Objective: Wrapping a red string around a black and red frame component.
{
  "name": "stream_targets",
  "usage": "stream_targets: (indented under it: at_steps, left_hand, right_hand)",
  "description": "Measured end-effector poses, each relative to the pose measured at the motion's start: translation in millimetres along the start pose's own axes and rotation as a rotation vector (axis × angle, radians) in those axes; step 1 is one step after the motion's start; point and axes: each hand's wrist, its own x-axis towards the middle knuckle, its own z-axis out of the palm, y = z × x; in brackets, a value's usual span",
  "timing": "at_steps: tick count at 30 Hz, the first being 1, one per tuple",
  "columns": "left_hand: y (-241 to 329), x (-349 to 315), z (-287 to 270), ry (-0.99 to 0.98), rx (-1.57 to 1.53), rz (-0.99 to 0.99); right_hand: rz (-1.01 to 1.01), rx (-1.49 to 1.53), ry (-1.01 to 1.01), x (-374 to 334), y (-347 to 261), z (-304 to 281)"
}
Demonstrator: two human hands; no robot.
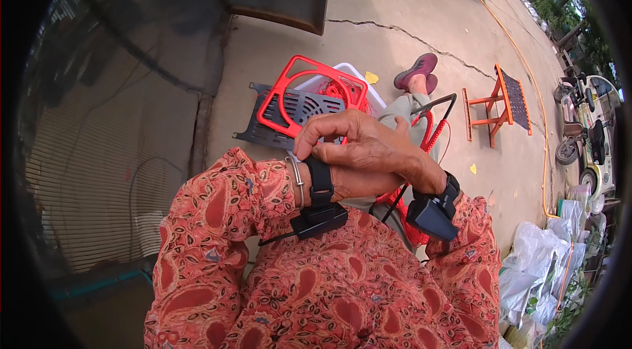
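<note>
My right hand (375,145) lies across my left forearm, its bent fingers at the upper edge of a black wrist strap (321,181). Beneath it, my left hand (368,181) is mostly covered, and its fingers are hidden. A metal bracelet (298,180) sits beside that strap, and a small black box (318,221) hangs below it. Another strap with a dark box (431,216) is on my right wrist. Just beyond my hands, a red plastic frame with a round opening (268,112) rests over a dark grey slotted panel (260,126).
Behind the frame stands a white tub (376,100) with red material inside. A red object with a black bar (431,132) is by my legs. An orange folding stool (510,102) stands to the right, near a yellow hose (544,151). White plastic sacks (530,260) lie lower right.
</note>
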Motion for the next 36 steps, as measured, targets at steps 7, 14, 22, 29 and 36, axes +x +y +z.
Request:
stream_targets:
  at_steps: [7, 14, 22, 29, 36]
  left_hand:
    - [-14, 16, -31, -0.021, -0.301, -0.321]
    - [-68, 43, -4, 0.096, -0.785, -0.582]
    - [-66, 44, 17, 0.051, -1.12, -0.419]
    - [-56, 44, 29, -0.14, -1.161, -0.473]
    - [-57, 52, 35, -0.187, -1.277, -0.57]
  right_hand:
    - [0.015, -0.272, 0.108, -21, -18, -23]
    - [0.25, 0.168, 0.687, -138, -36, -35]
    - [0.655, 0.028, 0.984, -227, 49, 18]
    - [0.632, -0.672, 0.662, -208, 72, 50]
    - [0.587, -0.369, 0.573, -238, 93, 39]
